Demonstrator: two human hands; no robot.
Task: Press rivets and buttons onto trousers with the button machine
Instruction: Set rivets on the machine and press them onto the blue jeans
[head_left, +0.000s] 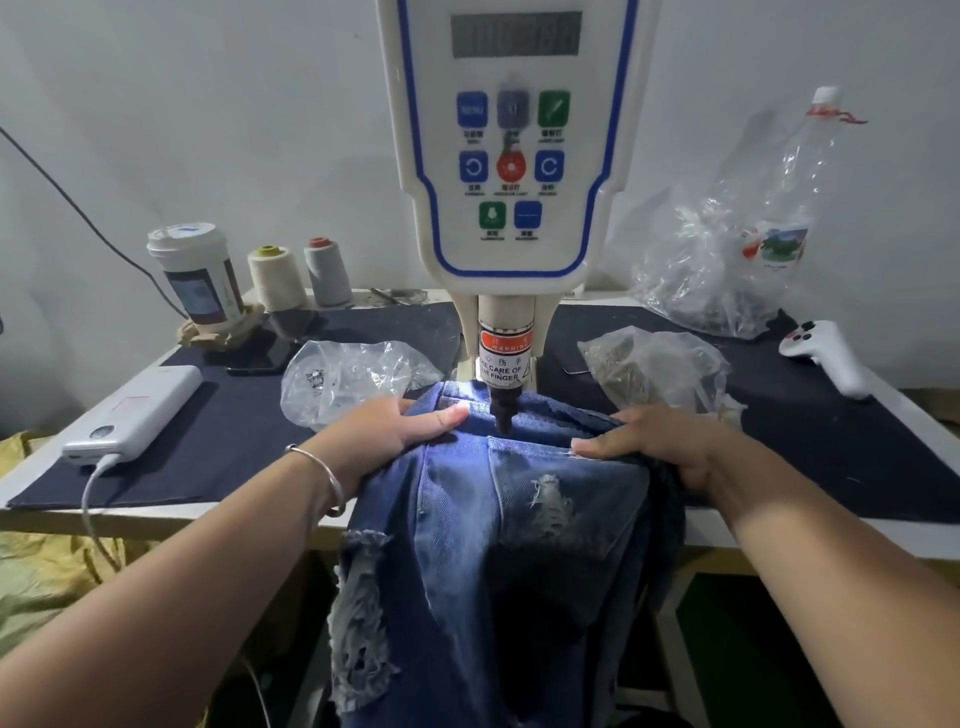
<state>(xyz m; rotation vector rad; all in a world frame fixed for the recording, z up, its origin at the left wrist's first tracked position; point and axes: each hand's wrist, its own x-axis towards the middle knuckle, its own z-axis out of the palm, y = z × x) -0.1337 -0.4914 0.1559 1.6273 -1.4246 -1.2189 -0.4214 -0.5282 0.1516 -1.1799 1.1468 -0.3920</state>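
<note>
Single head-worn view, forward and down.
The wide lens looks from the person's head, down across the near edge of the tabletop (810, 540), squarely facing the button machine (511, 156) at mid-table, close enough that its panel fills the upper centre; trousers (519, 545) drape over the near edge below.

machine display (515, 34) blurred, trousers (493, 571) cut off below

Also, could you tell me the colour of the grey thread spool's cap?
The cap is red, seen in the head view.
</note>
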